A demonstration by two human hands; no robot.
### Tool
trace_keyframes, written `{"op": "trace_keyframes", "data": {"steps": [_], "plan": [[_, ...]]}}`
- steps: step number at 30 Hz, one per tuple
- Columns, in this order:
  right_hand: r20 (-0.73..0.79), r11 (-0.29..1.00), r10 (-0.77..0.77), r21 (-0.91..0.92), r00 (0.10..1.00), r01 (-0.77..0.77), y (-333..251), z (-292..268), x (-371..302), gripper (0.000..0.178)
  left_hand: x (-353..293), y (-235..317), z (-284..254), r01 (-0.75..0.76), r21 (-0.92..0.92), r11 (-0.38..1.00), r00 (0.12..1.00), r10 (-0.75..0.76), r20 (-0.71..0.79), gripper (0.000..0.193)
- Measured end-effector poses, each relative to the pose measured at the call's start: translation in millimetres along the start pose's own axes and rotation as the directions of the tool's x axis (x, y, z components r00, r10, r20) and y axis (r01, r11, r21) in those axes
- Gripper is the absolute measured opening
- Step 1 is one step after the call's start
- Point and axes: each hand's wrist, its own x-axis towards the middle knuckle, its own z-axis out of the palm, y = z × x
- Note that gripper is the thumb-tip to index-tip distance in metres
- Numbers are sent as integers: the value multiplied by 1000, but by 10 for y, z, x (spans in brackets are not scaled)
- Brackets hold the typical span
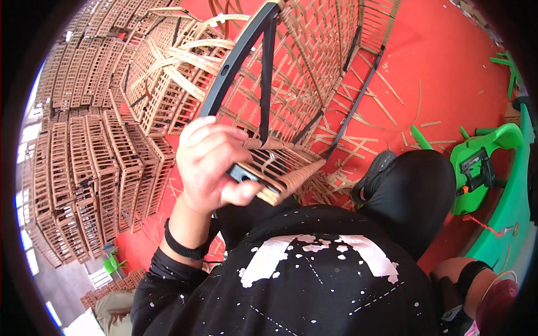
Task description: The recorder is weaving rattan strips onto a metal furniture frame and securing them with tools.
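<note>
My left hand [210, 159] is closed round the near end of a tan woven rattan piece [314, 73] with a black flat-bar frame. The thumb lies along the lower side of the bar and the fingers curl over the top. A dark bar runs from this grip up to the top of the picture, and the open-lattice weave spreads to its right. Loose rattan strands hang off the piece's left side. At the lower right edge, my right wrist [473, 274] shows a black band, near a dark red thing; its fingers cannot be made out.
Stacked rattan lattice pieces [84, 179] fill the left. Cut strips [358, 140] litter the red floor. A green stool [490, 157] at right carries a black power tool [476, 171]; a green table [518, 224] is beside it. Another person's leg [115, 311] shows lower left.
</note>
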Motion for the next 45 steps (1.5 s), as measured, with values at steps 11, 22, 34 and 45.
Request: {"op": "trace_keyframes", "data": {"steps": [11, 22, 34, 45], "plan": [[-130, 985, 59, -154, 990, -79, -793, -193, -339, 20, 72, 326, -31, -53, -22, 998, 998, 54, 33, 29], [-216, 971, 101, -190, 971, -143, -1148, -120, -234, 18, 44, 358, -157, -50, -65, 997, 997, 54, 57, 47], [41, 911, 394, 113, 918, -396, 52, 1085, 106, 39, -230, 391, -172, 40, -81, 996, 999, -38, 27, 49], [368, 649, 602, 291, 709, -703, 608, 2122, -5, 44, -77, 198, -134, -51, -49, 997, 999, 51, 0, 45]]}}
